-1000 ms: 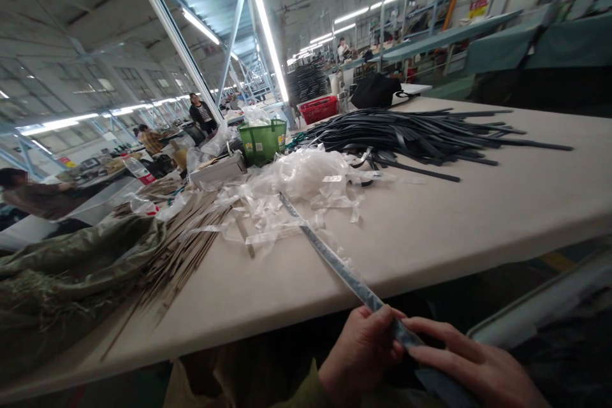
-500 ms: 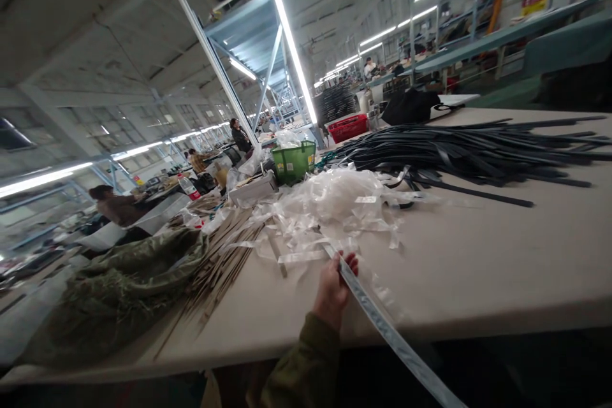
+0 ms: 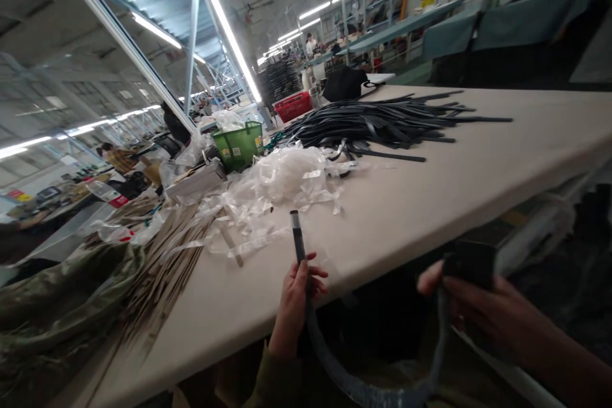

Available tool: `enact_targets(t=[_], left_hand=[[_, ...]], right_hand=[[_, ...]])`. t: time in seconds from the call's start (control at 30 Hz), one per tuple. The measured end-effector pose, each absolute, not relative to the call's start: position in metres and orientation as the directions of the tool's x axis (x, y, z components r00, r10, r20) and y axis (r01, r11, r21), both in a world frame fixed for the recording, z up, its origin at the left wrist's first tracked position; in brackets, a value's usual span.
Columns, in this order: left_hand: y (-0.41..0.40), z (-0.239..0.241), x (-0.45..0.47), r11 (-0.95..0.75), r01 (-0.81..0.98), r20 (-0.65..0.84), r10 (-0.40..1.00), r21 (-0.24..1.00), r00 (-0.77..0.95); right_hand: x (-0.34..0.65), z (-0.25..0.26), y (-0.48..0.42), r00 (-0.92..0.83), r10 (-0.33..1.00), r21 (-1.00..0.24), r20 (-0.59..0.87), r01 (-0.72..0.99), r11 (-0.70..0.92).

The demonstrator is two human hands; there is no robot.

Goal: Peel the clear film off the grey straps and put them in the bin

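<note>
A long grey strap point(image 3: 329, 360) hangs in a loop between my two hands. My left hand point(image 3: 291, 299) is closed on it near one end, thumb pressed against it and some fingers loosely spread. The dark end with a pale patch point(image 3: 295, 229) sticks up past the thumb, over the table's front part. At the right, below the table edge, my right hand point(image 3: 482, 312) is closed around the strap's other stretch. A dark flat piece point(image 3: 471, 264) shows at that hand; whether it belongs to the strap I cannot tell.
Crumpled clear plastic point(image 3: 291, 172) lies on the table point(image 3: 387, 204), with a pile of black straps point(image 3: 382, 121) behind it. Brown strips point(image 3: 167, 268) and an olive cloth bundle point(image 3: 71, 293) are at left. Green point(image 3: 239, 145) and red baskets point(image 3: 292, 106) stand farther back.
My view has swung to the right. My right hand has come into view holding the strap. The strap ran straight past my left hand and now hangs in a loop, its end upright.
</note>
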State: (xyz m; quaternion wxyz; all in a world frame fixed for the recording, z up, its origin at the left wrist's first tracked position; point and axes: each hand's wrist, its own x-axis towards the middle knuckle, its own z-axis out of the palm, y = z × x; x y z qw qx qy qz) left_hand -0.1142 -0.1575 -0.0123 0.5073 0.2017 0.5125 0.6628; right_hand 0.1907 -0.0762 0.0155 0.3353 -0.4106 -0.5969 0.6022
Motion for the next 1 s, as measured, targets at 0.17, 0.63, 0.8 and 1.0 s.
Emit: enact_targets(t=[0.17,0.63,0.8,1.0], left_hand=[[-0.139,-0.003,-0.148,0.008,-0.724,-0.479,0.755,0.690,-0.448],[-0.130,0.027,-0.242,0.151,-0.032,-0.123,0.647,0.988,-0.753],[-0.166,0.025,-0.216,0.319,0.098,-0.207,0.791,0.943,-0.576],[-0.198,0.011,-0.128,0.194,-0.118,-0.215,0.953,0.974,-0.215]], right_hand=[[0.127,0.027,-0.063,-0.638,0.736,-0.938,-0.226,-0.060,-0.341],[0.087,0.001,-0.073,-0.778,0.586,-0.895,-0.229,-0.069,-0.441],[0.093,-0.006,-0.077,-0.778,0.580,-0.898,-0.240,-0.049,-0.438],[0.100,0.013,-0.073,-0.692,0.702,-0.880,-0.169,-0.215,-0.424]])
